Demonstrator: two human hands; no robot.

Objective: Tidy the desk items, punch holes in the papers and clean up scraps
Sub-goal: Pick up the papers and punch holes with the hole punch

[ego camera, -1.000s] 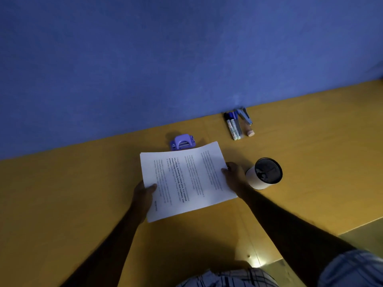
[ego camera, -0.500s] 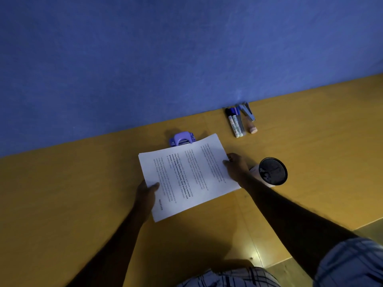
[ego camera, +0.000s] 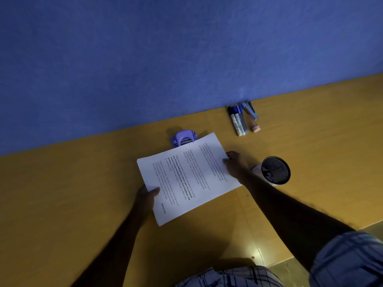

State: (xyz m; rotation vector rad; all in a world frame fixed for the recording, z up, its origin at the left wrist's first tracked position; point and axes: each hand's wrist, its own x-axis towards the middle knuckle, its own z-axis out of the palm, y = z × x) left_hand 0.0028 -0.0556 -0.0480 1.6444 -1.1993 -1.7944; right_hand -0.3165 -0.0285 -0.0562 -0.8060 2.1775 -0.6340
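Both hands, left hand [ego camera: 147, 196] and right hand [ego camera: 235, 163], grasp the papers [ego camera: 187, 177]; top edge has slid toward 12 o'clock into the hole punch [ego camera: 184, 138] on the table [ego camera: 83, 193]. Punching likely next.

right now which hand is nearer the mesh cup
Right. The right hand grips the papers' edge just beside the mesh cup; the left hand holds the opposite edge, far across.

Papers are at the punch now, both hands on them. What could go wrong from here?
The papers sit skewed to the purple hole punch, so the holes may land crooked. The left hand and right hand hold only the edges, so sheets could fan apart. The right forearm passes close to the cup and could tip it.
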